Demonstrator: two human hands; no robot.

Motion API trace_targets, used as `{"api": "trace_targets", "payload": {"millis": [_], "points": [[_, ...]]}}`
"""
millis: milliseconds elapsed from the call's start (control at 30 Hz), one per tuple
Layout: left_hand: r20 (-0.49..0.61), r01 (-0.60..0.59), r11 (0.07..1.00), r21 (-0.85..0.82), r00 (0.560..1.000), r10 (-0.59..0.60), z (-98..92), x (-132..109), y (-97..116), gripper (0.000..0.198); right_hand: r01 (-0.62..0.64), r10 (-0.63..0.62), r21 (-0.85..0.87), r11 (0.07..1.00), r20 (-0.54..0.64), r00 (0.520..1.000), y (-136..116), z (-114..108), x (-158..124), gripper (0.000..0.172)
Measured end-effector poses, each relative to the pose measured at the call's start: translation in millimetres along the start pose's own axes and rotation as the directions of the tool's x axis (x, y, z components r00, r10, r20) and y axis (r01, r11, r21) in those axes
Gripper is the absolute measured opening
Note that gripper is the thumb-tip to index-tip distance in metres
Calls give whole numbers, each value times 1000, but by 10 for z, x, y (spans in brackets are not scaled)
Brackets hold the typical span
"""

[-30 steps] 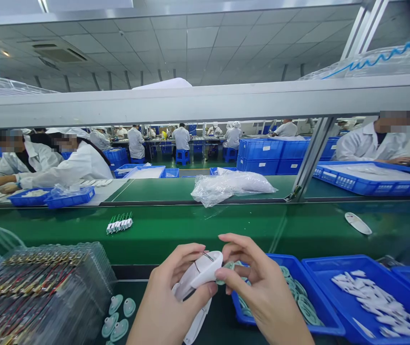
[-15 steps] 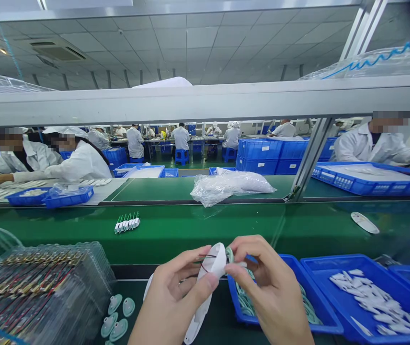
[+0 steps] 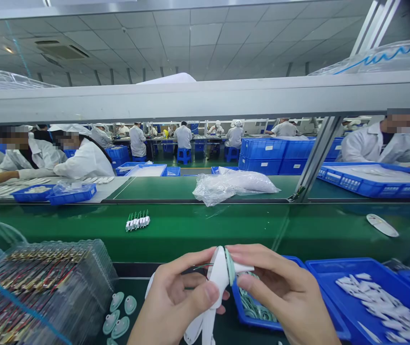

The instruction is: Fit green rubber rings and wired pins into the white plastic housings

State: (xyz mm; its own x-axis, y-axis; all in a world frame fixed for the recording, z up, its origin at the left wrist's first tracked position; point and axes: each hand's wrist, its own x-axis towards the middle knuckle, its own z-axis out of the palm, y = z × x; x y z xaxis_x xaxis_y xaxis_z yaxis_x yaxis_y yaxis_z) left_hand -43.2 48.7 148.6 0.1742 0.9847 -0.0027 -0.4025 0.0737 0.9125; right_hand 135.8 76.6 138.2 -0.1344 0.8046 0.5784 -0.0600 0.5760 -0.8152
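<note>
My left hand [image 3: 176, 299] is closed around a white plastic housing [image 3: 219, 272], long and narrow, with thin wires showing at its left side. A pale green ring [image 3: 230, 268] lies flat against the right side of the housing's upper end. From the ring a white pointed piece [image 3: 244, 268] sticks out to the right. My right hand [image 3: 287, 290] has its thumb and fingers closed about the ring and the pointed piece. Further white shell parts [image 3: 193, 330] show below the left hand, partly covered by it.
Clear trays of wired parts [image 3: 86, 282] are stacked at left, beside several pale green domed pieces [image 3: 120, 327]. Blue bins at right hold green rings [image 3: 255, 306] and white pointed pieces [image 3: 384, 299]. The green conveyor [image 3: 198, 235] carries small white parts [image 3: 138, 223] and an oval shell [image 3: 382, 225].
The pale green ring now sits flush against the housing, and my right fingers have spread along it. The housing stands more upright. Small parts and shell on the conveyor have shifted right in view.
</note>
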Motion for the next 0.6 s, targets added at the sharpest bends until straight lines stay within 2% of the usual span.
{"api": "trace_targets", "payload": {"millis": [233,467,600], "points": [[31,21,999,-41,999,-20,-42,-9,-30,46,-54,54,8,999,-45,998,34,14,-28,15],[4,-12,996,-94,1000,13,-81,-10,-87,39,-194,200,70,978,-89,976,-18,61,-37,7],[-4,-20,995,-99,1000,20,-70,-29,-93,35,-173,173,9,985,-78,982,-39,26,-32,9]]}}
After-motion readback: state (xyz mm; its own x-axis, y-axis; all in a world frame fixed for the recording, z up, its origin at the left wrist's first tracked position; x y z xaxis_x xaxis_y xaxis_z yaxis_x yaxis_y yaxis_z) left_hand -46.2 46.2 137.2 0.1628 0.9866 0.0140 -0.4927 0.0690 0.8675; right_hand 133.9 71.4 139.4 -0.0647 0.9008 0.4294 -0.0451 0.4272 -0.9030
